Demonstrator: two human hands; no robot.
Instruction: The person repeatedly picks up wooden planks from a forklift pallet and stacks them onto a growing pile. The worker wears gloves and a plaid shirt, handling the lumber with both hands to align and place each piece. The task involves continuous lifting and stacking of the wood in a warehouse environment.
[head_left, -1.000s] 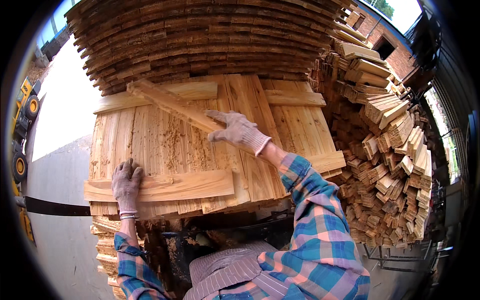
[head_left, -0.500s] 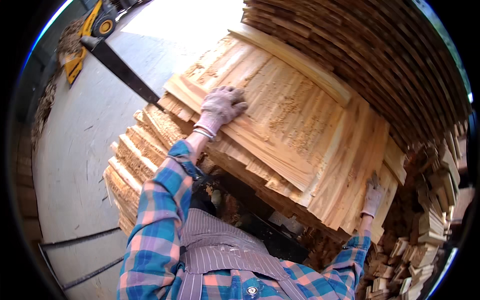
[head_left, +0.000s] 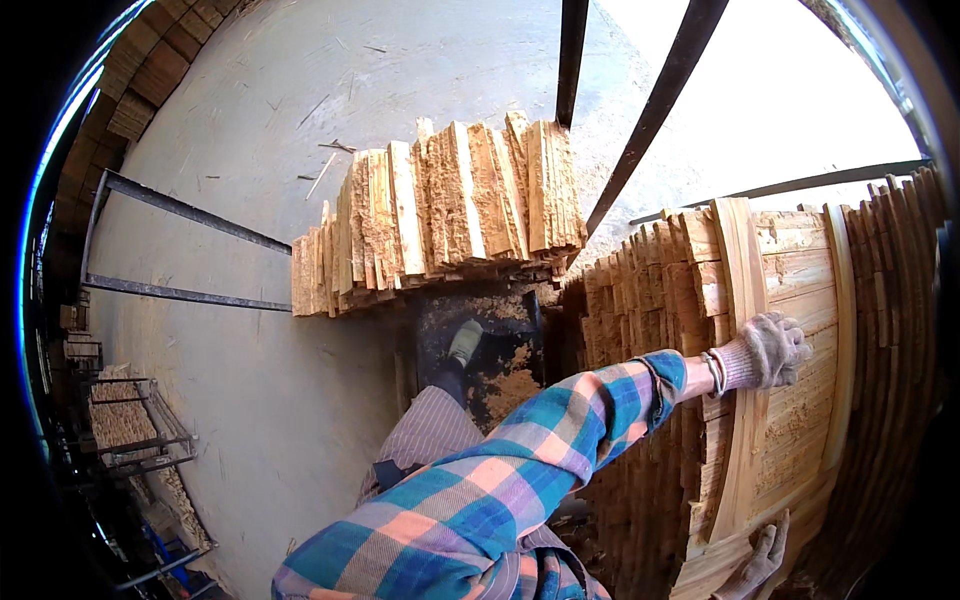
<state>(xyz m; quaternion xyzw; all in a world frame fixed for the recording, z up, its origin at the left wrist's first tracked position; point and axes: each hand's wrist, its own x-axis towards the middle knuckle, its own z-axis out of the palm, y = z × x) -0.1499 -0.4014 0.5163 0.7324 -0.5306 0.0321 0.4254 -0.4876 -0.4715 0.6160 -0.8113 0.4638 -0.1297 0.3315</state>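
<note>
Grey concrete floor [head_left: 240, 400] gives me broad room at left, up to the ragged edge of a low stack of pale, rough-sided wooden slats [head_left: 450, 210]. Farther right, a layered pile of pale wooden planks [head_left: 645, 310] bears one long, flat wooden board [head_left: 741, 425] near its left edge. My left hand [head_left: 768, 350], in a dusty knit glove, curls over that board; whether it clamps, I can't tell. Lower, my gloved right hand [head_left: 755, 568] has fingers apart over the top planks. Tall, dark-brown stacked timber [head_left: 890, 330] hems the far right.
</note>
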